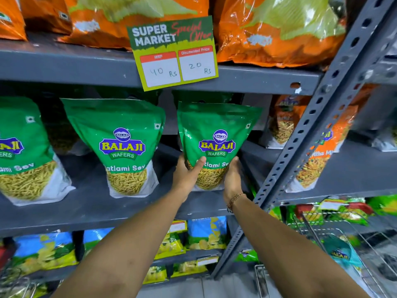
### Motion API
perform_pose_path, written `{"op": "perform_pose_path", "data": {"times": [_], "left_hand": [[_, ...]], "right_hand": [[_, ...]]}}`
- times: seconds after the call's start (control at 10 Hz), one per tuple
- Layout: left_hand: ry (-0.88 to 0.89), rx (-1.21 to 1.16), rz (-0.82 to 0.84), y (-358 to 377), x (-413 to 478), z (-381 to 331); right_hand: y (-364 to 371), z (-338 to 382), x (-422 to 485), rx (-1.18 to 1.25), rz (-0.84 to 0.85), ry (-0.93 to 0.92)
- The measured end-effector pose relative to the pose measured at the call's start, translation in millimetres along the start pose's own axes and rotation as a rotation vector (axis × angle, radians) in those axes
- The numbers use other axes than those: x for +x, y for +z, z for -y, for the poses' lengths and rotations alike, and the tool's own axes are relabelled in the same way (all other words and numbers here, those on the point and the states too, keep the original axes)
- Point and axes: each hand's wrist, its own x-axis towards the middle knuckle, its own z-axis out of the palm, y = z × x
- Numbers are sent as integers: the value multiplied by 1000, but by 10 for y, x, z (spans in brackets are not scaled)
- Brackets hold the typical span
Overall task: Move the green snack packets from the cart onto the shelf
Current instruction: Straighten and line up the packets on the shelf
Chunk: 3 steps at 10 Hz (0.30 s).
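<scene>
Both hands grip one glossy green packet (216,134) at centre frame, standing upright on the grey metal shelf (90,203): left hand (187,175) with thumb across its clear window, right hand (233,177) cupping its right edge. Another packet (122,145) stands left, apart by a gap. The perforated upright (300,134) stands close right. The wire cart (335,250) sits lower right.

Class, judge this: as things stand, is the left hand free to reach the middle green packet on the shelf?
Probably not yet: the left hand and right hand both grip another green packet. The middle packet itself stands unobstructed.
</scene>
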Motion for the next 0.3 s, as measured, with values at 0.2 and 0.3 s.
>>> {"op": "perform_pose_path", "data": {"times": [0.2, 0.3], "left_hand": [[-25, 52, 19, -126, -176, -112], [45, 81, 21, -287, -446, -79]], "right_hand": [[197, 120, -331, -121, -317, -27], [247, 53, -739, -196, -400, -26]]}}
